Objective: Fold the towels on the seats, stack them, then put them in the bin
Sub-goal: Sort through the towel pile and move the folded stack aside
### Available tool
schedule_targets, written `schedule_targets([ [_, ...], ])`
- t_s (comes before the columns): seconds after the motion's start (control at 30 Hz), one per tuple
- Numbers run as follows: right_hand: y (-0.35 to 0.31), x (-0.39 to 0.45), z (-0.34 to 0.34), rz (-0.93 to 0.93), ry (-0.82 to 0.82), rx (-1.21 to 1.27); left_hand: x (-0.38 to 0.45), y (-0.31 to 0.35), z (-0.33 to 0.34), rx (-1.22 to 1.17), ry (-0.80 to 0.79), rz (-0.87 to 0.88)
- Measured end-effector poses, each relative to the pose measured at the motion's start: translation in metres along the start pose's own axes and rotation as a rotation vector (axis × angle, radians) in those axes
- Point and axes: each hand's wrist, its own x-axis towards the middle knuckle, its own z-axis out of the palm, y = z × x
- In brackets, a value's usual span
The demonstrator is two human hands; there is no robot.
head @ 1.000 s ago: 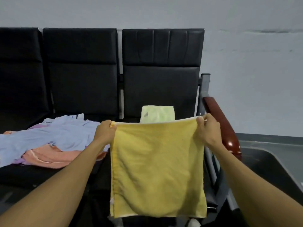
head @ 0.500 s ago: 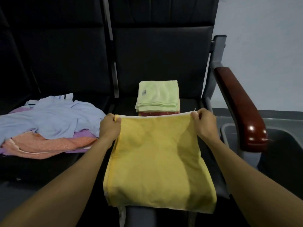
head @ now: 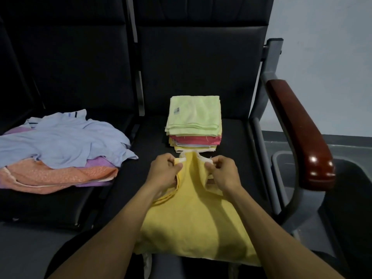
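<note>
While both hands pinch its far corners, the yellow towel (head: 193, 214) lies flat on the right seat (head: 237, 137), near edge drooping over the seat front at 6 o'clock. Left hand (head: 165, 170) and right hand (head: 222, 172) sit close together, fingers curled round the white-hemmed corners, w/ the cloth bunched into a ridge between them. Just beyond at 12 o'clock, nearly touching the corners, stands the stack of folded towels (head: 194, 121), pale green on top, red and yellow layers below. At 9 o'clock, on the next seat, a loose pile of unfolded towels (head: 60, 150): blue over purple and orange. Bin (head: 346, 178) at 3 o'clock, past the wooden armrest (head: 298, 133).

Risks, as I judge them: corners brought together unevenly = skewed fold, so hems won't line up. The overhanging edge could drag the towel off the seat if the grip eases. Hands are v. near the stack; a forward nudge may topple it.
</note>
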Motion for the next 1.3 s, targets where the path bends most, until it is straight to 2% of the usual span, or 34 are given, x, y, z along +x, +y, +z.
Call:
schedule_targets([
  [0.23, -0.01, 0.01, 0.02, 0.009, -0.115, 0.019, 0.011, 0.004, 0.017, 0.08, -0.044, 0.066],
  [0.47, -0.014, 0.009, 0.026, 0.014, -0.163, 0.005, 0.014, 0.01, 0.008, 0.083, 0.005, 0.092],
  [0.83, -0.018, 0.007, 0.019, 0.028, -0.24, 0.041, 0.007, 0.006, 0.01, -0.011, -0.169, 0.118],
  [1.0, -0.021, 0.009, 0.012, 0.035, -0.297, 0.035, 0.0, 0.011, 0.011, 0.085, -0.216, 0.18],
  [1.07, -0.02, 0.011, 0.009, -0.055, -0.321, -0.088, -0.001, 0.01, 0.013, 0.133, -0.158, 0.234],
  [1.13, -0.016, 0.015, 0.005, -0.209, -0.291, -0.33, 0.0, 0.009, 0.014, 0.169, -0.125, 0.256],
  [1.2, -0.013, 0.018, 0.003, -0.281, -0.297, -0.538, 0.0, 0.007, 0.015, 0.19, -0.183, 0.241],
  [1.3, -0.011, 0.019, 0.005, -0.277, -0.341, -0.672, -0.003, 0.006, 0.016, 0.215, -0.325, 0.215],
])
